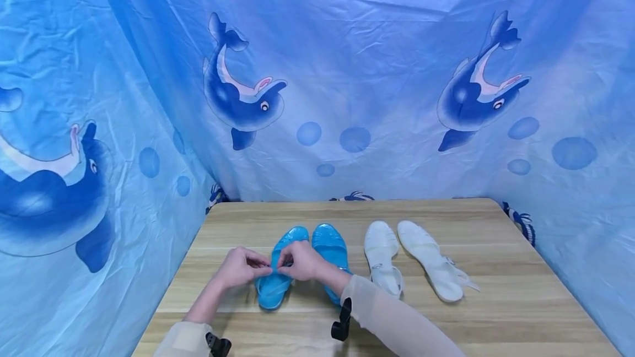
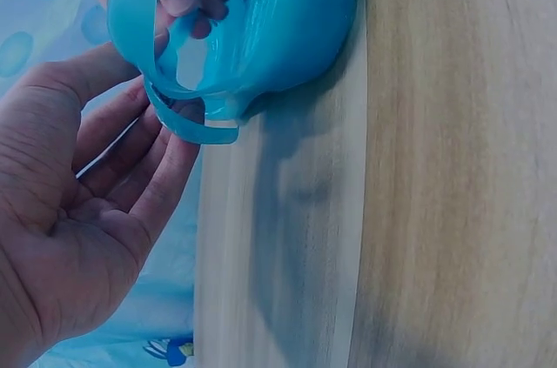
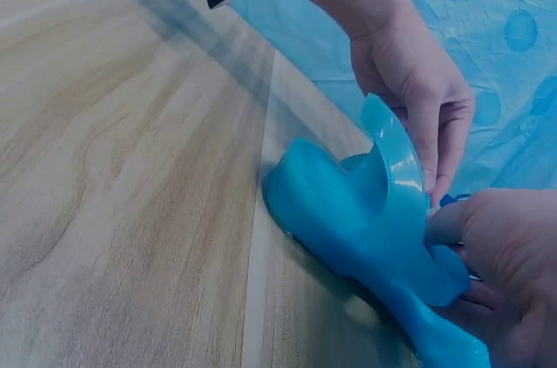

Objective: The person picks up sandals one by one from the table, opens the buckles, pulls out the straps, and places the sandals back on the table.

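Both hands work at the ankle strap of a glossy blue jelly sandal [image 1: 272, 297] that stands on the wooden table, toe away from me. My left hand [image 1: 238, 269] pinches the strap from the left. In the left wrist view, its thumb and fingertips hold the strap [image 2: 133, 16] near a curved free end [image 2: 198, 130]. From the right, my right hand [image 1: 302, 260] pinches the strap's other side, thumb and index finger bent close to the left fingertips. In the right wrist view the strap [image 3: 400, 163] arches above the heel, and the right fingertips are partly hidden behind it.
Just right of the hands stands the matching blue sandal [image 1: 327, 238], partly covered by the right wrist. Two whitish sandals [image 1: 381, 244] lie farther right, the outer one [image 1: 421, 247] angled with its strap spread sideways. A blue dolphin-print curtain [image 1: 317, 98] surrounds the table [image 1: 521, 313].
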Demonstrator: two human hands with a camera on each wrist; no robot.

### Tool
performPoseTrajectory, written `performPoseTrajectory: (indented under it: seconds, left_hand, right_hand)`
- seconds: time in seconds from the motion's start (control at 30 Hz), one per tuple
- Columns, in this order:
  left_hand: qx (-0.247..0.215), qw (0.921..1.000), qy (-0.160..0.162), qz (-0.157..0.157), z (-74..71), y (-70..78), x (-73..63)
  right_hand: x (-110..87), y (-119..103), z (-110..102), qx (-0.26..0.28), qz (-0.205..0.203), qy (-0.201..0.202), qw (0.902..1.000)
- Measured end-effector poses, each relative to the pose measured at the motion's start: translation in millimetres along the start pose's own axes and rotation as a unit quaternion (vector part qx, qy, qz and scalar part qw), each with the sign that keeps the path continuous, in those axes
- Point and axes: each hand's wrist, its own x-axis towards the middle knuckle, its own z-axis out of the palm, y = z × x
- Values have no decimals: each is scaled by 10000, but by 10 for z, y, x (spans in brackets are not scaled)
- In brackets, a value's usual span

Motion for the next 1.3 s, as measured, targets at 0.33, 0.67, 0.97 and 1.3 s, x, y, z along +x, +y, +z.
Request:
performPoseTrajectory:
  seconds: [0.33, 0.67, 0.97, 1.3]
  left_hand:
    - [-43, 10000, 9, 88, -16, -3, -21]
    - [22, 10000, -17, 12, -24, 1, -14]
    - [-77, 10000, -48, -20, 4, 28, -15]
    - [4, 10000, 22, -77, -4, 30, -24]
  right_hand:
    - [75, -21, 78, -80, -293, 106, 9995]
    - [70, -10, 52, 7, -180, 64, 9998]
    - [54, -32, 59, 67, -214, 127, 9997]
    - [41, -1, 59, 59, -245, 249, 9994]
